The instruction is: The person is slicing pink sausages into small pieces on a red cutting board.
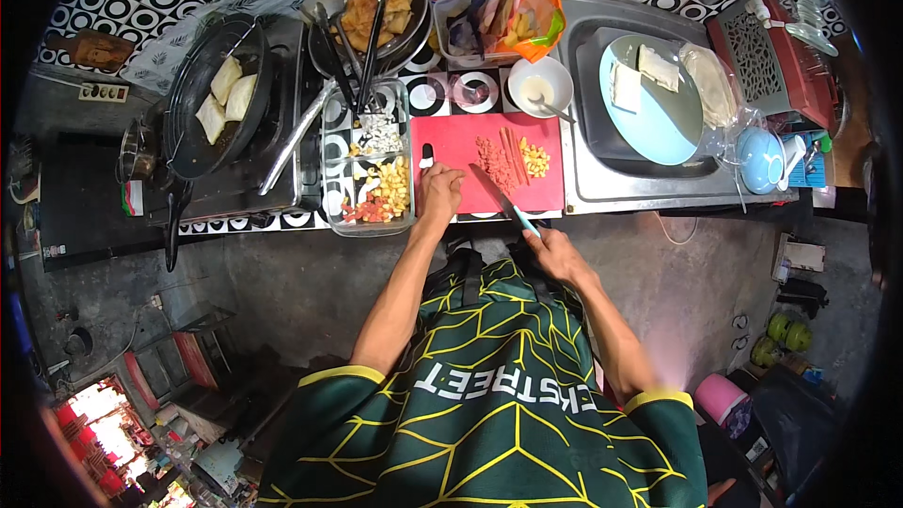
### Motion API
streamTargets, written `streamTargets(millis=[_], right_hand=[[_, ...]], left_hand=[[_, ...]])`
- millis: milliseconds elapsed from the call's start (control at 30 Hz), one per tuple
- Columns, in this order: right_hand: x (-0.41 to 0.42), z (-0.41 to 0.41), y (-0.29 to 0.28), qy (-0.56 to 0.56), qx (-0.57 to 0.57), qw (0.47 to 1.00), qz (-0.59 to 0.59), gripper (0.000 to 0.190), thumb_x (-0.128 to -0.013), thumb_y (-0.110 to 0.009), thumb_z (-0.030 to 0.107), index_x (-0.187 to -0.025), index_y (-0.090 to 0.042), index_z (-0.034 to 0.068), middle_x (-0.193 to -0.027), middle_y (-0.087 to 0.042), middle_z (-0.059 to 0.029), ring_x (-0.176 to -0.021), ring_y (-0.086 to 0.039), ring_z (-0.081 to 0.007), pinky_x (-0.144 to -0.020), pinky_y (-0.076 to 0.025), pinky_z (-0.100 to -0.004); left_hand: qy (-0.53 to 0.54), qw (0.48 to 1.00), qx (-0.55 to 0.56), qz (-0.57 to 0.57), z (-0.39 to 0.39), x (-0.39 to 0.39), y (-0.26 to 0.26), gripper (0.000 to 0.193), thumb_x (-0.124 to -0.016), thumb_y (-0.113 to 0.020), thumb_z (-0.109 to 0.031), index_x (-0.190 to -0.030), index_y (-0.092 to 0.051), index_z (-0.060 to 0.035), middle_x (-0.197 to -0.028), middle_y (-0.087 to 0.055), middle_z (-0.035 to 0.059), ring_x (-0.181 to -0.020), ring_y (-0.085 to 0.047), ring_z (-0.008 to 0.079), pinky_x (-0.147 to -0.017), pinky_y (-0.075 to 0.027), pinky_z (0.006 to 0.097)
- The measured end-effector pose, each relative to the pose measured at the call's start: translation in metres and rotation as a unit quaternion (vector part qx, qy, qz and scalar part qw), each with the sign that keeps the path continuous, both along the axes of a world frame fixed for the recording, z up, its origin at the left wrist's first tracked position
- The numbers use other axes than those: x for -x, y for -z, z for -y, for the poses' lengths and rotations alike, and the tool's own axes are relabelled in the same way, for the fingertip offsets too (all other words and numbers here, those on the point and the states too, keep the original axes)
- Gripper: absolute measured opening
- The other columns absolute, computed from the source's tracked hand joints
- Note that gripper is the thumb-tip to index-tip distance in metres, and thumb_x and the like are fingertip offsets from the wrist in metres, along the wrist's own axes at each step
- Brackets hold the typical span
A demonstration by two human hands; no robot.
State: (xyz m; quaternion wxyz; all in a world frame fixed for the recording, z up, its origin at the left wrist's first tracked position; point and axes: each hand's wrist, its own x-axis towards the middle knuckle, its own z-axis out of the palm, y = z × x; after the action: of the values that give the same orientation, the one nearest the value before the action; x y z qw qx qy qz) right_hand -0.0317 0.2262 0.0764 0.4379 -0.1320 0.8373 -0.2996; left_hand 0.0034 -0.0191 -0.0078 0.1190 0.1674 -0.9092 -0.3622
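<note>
My right hand grips the light-blue handle of a kitchen knife, its blade angled over the front of a red cutting board. With fingers curled, my left hand rests on the board's left edge; whether it holds anything is hidden. On the board lie a pile of finely cut reddish pieces, a few thin reddish strips and a pile of yellow cubes. Left of the board, a divided glass container holds yellow, reddish and white chopped pieces.
A wok with several pale folded parcels sits on the stove at left. Behind the board are a pan of browned food and a white bowl with a spoon. A light-blue plate rests over the steel sink at right.
</note>
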Motion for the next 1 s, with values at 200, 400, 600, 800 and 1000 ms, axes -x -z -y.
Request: streamTargets(millis=[200, 400, 600, 800, 1000], right_hand=[[-0.016, 0.001, 0.008, -0.022, -0.012, 0.996, -0.089, 0.045, -0.095, -0.043, 0.038, -0.083, -0.054, -0.004, -0.078, -0.059, -0.0309, -0.083, -0.055, -0.0496, -0.074, -0.044, -0.0533], [-0.023, 0.002, 0.027, -0.013, -0.004, 0.99, -0.143, 0.045, -0.095, -0.044, 0.038, -0.081, -0.054, -0.004, -0.069, -0.058, -0.0288, -0.071, -0.058, -0.0479, -0.068, -0.046, -0.0527], [-0.004, 0.004, 0.009, 0.088, 0.024, 0.989, 0.119, 0.052, -0.095, -0.044, 0.044, -0.077, -0.055, -0.004, -0.064, -0.056, -0.0199, -0.063, -0.055, -0.031, -0.063, -0.044, -0.0459], [-0.017, 0.006, 0.008, -0.008, -0.013, 0.997, -0.077, 0.052, -0.095, -0.043, 0.044, -0.081, -0.056, -0.005, -0.079, -0.06, -0.0288, -0.083, -0.057, -0.0464, -0.071, -0.044, -0.0491], [-0.021, 0.003, 0.028, 0.006, -0.019, 0.996, -0.084, 0.051, -0.095, -0.043, 0.042, -0.081, -0.058, -0.004, -0.078, -0.06, -0.0302, -0.082, -0.058, -0.0481, -0.069, -0.044, -0.0498]], left_hand=[[-0.016, 1.0, -0.009, -0.011, -0.002, -0.001, -0.002, 0.012, -0.073, -0.068, -0.005, -0.084, -0.071, -0.0056, -0.076, -0.061, 0.0112, -0.076, -0.059, 0.0285, -0.071, -0.047, 0.0379], [-0.042, 0.997, -0.051, 0.028, -0.001, -0.003, -0.004, 0.01, -0.074, -0.069, -0.006, -0.084, -0.07, -0.0044, -0.076, -0.061, 0.0107, -0.074, -0.061, 0.0273, -0.068, -0.048, 0.0363], [-0.025, 0.999, -0.015, 0.014, 0.0, -0.003, -0.005, 0.008, -0.074, -0.066, -0.008, -0.081, -0.069, -0.0051, -0.078, -0.06, 0.012, -0.077, -0.058, 0.0306, -0.072, -0.046, 0.0395], [-0.026, 1.0, -0.01, 0.009, -0.002, -0.002, -0.005, 0.008, -0.074, -0.066, -0.008, -0.081, -0.069, -0.0048, -0.079, -0.06, 0.0118, -0.079, -0.057, 0.031, -0.073, -0.045, 0.0399], [-0.035, 0.999, -0.003, 0.001, -0.004, -0.006, -0.007, 0.01, -0.074, -0.068, -0.008, -0.083, -0.069, -0.0043, -0.079, -0.06, 0.0116, -0.079, -0.058, 0.0307, -0.073, -0.046, 0.039]])
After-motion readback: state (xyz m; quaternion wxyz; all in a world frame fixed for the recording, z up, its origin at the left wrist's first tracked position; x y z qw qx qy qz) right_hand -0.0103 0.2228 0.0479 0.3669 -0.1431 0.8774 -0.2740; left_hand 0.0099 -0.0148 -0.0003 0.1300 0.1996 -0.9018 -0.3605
